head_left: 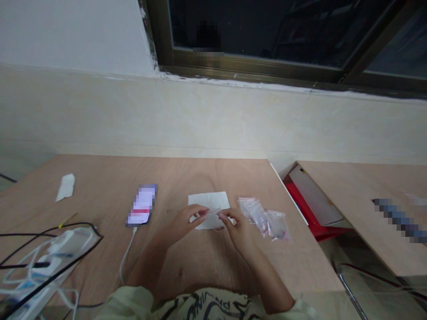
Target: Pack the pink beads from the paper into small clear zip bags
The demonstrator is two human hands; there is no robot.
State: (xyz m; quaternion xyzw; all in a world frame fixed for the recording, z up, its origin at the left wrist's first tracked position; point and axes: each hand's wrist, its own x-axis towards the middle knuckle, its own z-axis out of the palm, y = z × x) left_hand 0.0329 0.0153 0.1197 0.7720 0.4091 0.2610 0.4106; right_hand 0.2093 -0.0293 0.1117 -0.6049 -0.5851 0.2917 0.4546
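Note:
My left hand [182, 224] and my right hand [235, 229] meet over a sheet of white paper [208, 202] lying on a light wooden table [200, 178]. Between their fingertips is a thin pale stick [213, 212], too small to identify. Both hands seem to pinch it, and the right hand's fingers partly hide it. Just right of my right hand lie several small clear plastic bags [263, 218] with pinkish contents, close to but apart from the fingers.
A phone [143, 205] with a white charging cable [126, 255] lies left of my hands. A crumpled white tissue [66, 186] is farther left. At lower left sits a power strip [43, 266] with black and white cables. A table edge and a red object [302, 204] are to the right.

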